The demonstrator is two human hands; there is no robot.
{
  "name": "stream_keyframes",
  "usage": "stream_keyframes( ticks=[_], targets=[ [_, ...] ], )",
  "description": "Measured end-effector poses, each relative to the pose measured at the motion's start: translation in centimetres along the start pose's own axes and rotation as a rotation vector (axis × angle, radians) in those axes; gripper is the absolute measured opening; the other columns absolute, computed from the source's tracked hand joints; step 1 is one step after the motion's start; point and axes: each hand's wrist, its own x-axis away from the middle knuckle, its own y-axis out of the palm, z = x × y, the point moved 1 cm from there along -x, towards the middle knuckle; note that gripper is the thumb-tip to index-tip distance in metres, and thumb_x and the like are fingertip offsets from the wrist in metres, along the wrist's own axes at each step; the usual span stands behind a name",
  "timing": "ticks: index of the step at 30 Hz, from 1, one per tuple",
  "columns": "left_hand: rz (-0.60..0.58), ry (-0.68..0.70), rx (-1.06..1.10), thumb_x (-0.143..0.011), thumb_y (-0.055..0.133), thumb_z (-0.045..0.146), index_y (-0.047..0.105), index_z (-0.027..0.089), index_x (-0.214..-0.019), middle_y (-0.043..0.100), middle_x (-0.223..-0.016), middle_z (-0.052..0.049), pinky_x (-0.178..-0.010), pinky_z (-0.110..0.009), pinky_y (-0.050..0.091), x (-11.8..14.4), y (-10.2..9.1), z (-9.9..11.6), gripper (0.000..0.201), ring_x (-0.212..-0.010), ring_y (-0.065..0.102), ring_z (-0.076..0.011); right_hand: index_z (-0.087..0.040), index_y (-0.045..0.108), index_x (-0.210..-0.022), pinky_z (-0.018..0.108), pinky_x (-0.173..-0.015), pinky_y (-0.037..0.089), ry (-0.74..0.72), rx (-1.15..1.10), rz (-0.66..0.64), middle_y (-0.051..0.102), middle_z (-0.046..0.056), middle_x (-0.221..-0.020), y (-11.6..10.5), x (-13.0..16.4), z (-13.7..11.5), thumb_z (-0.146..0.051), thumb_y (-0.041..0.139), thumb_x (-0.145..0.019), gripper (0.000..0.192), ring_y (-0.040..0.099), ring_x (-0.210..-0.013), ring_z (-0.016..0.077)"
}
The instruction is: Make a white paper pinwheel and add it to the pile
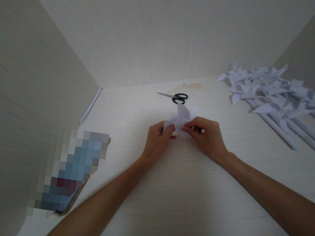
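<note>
Your left hand point(157, 135) and right hand point(206, 135) meet at the middle of the white table point(192, 202), both pinched shut on the folded white paper piece point(181, 120), one on each side, so it stays braced just above the surface while its flaps stand free. It looks small and crisp, with curled petal-like points fanning upward toward the black-handled scissors point(175, 96) lying just behind it. The finished paper pinwheels point(279, 96) lie heaped well apart at the far right.

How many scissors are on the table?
1. The black-handled scissors lie on the white table, just beyond the folded paper held by the left hand and right hand.
</note>
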Motion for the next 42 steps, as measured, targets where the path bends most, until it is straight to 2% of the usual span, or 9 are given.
stream_keyframes(
  ticks=[15,32,42],
  targets=[
    [0.012,0.02,-0.071,-0.071,0.054,0.027,0.06,0.013,-0.063,0.056,-0.057,0.003,-0.053,-0.018,0.05,0.01,0.02,0.21,0.017,-0.054,0.052,-0.0067,-0.015,0.064,-0.065,0.022,-0.047,0.036,-0.025,0.041,-0.014,0.063,0.001,-0.06,0.01,0.03,-0.07,-0.023,0.061,-0.072,0.011,0.045,-0.048,0.0081],
    [-0.001,0.034,-0.158,-0.071,0.052,0.025,0.06,0.014,-0.065,0.056,-0.056,0.003,-0.052,-0.02,0.046,0.19,-0.03,0.5,0.015,-0.054,0.053,-0.0088,-0.015,0.064,-0.066,0.022,-0.048,0.037,-0.004,0.02,-0.015,0.062,0.002,-0.061,-0.02,0.08,-0.09,-0.023,0.06,-0.072,0.011,0.046,-0.05,0.0091],
    [0.0,0.044,-0.168,-0.07,0.053,0.025,0.062,0.015,-0.067,0.059,-0.058,0.002,-0.052,-0.021,0.046,0.12,-0.06,0.47,0.014,-0.054,0.054,-0.0098,-0.015,0.063,-0.066,0.022,-0.049,0.037,-0.055,0.046,-0.021,0.061,0.002,-0.062,-0.12,0.11,-0.31,-0.021,0.06,-0.073,0.009,0.046,-0.051,0.0093]
  ],
)
